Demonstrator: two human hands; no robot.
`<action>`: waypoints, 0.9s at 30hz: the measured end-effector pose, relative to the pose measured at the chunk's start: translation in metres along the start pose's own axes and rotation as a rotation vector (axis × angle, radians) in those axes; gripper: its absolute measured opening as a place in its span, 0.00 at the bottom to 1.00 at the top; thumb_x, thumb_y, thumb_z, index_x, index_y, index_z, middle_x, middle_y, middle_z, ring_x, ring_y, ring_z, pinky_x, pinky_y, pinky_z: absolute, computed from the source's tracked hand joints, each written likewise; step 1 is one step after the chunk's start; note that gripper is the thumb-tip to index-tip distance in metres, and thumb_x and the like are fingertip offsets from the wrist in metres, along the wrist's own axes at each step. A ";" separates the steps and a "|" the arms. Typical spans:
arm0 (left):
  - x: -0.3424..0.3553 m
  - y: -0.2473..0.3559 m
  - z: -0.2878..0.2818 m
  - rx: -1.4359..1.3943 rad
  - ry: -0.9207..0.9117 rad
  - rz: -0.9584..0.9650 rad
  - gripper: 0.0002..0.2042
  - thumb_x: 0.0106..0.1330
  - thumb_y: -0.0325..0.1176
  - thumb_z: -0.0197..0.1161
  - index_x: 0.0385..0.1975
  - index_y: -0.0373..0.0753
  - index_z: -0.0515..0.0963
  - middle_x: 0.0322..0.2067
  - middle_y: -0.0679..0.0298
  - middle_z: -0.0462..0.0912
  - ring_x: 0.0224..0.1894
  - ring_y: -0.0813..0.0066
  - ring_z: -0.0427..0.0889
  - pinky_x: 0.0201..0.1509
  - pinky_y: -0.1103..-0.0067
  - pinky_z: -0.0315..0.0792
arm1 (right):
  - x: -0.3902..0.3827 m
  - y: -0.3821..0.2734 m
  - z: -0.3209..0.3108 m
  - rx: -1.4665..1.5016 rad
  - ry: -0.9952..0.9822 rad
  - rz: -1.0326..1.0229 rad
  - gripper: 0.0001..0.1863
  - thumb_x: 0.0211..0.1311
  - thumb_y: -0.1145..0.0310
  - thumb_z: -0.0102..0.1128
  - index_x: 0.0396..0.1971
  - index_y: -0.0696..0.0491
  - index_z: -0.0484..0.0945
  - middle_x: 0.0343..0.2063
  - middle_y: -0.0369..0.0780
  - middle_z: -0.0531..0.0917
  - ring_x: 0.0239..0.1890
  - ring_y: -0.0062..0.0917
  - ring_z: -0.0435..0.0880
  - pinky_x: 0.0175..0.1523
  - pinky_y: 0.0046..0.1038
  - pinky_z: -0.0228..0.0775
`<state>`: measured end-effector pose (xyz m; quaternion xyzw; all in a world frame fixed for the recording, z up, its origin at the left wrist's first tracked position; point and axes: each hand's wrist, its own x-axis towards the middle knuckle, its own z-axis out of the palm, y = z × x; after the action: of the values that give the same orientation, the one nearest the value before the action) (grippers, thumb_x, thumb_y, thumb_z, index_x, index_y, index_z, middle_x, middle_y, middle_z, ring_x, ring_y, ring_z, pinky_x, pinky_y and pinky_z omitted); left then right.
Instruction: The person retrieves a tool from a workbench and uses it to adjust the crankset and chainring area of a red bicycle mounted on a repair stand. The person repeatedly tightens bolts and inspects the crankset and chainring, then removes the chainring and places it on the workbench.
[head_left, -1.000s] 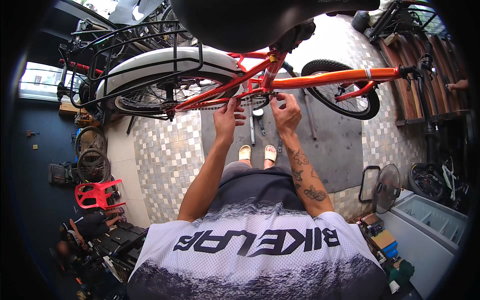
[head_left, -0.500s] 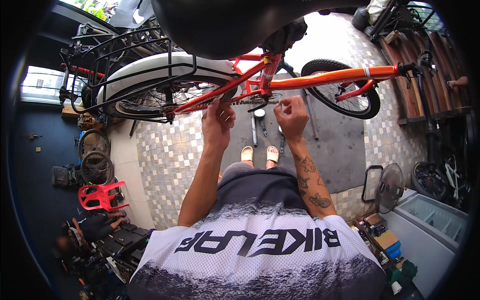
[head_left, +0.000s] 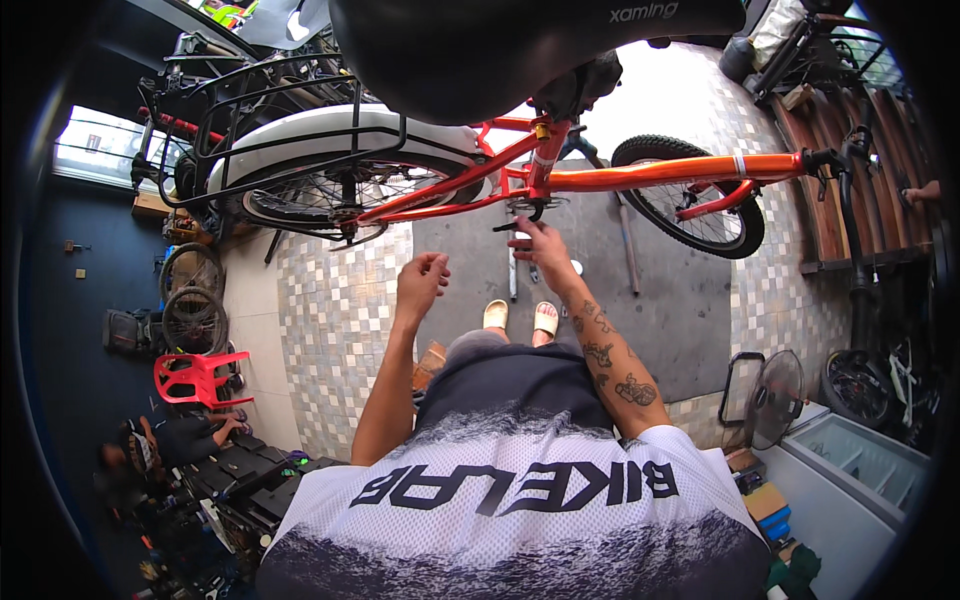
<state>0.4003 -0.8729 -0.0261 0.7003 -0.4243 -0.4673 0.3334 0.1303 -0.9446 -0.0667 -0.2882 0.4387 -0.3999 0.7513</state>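
An orange-red bicycle (head_left: 650, 178) stretches across in front of me, its black saddle (head_left: 470, 50) filling the top of the view. With fingers stretched and slightly apart, my right hand (head_left: 543, 248) is at the black crank arm (head_left: 505, 227) beneath the frame; whether the fingertips touch it I cannot tell. My left hand (head_left: 423, 284) hovers below the rear part of the frame, its fingers curled in. What those fingers hold, if anything, is hidden. Above and left of it is the spoked rear wheel (head_left: 300, 207), under a white mudguard (head_left: 290, 140).
A black rear rack (head_left: 228, 155) juts out over the rear wheel. Metal stand legs (head_left: 630, 255) lie low on the dark mat (head_left: 680, 310). A red chair (head_left: 200, 378) and a seated person (head_left: 190, 450) are at left; a fan (head_left: 775, 395) and white freezer (head_left: 850, 470) at right.
My left hand has dropped away from the rear frame tubes. My right hand has moved left and down to the crank, its curled fingers stretching out. The view has shifted slightly.
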 end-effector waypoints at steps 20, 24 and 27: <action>-0.133 0.212 0.005 -0.086 -0.303 0.793 0.11 0.79 0.32 0.60 0.50 0.31 0.83 0.35 0.63 0.88 0.39 0.80 0.86 0.44 0.81 0.78 | -0.365 -0.315 -0.130 -2.010 1.505 -0.053 0.37 0.71 0.51 0.65 0.74 0.47 0.64 0.64 0.52 0.77 0.67 0.46 0.76 0.69 0.44 0.71; -0.163 0.150 0.014 -0.183 -0.524 0.582 0.12 0.79 0.34 0.60 0.53 0.32 0.83 0.37 0.63 0.89 0.40 0.79 0.86 0.43 0.81 0.78 | -0.418 -0.238 -0.135 -2.002 1.488 -0.899 0.35 0.70 0.52 0.67 0.71 0.51 0.69 0.64 0.52 0.77 0.67 0.46 0.76 0.69 0.43 0.70; -0.203 0.112 0.044 -0.419 -0.810 0.316 0.20 0.82 0.40 0.56 0.64 0.33 0.75 0.51 0.55 0.86 0.52 0.72 0.86 0.51 0.75 0.81 | -0.441 -0.117 -0.062 -1.352 1.246 -1.039 0.33 0.70 0.69 0.66 0.73 0.54 0.68 0.67 0.49 0.76 0.68 0.38 0.76 0.72 0.38 0.66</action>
<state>0.2863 -0.7388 0.1316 0.3067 -0.5181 -0.7213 0.3423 -0.0961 -0.6337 0.1864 -0.5431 0.7012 -0.4222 -0.1872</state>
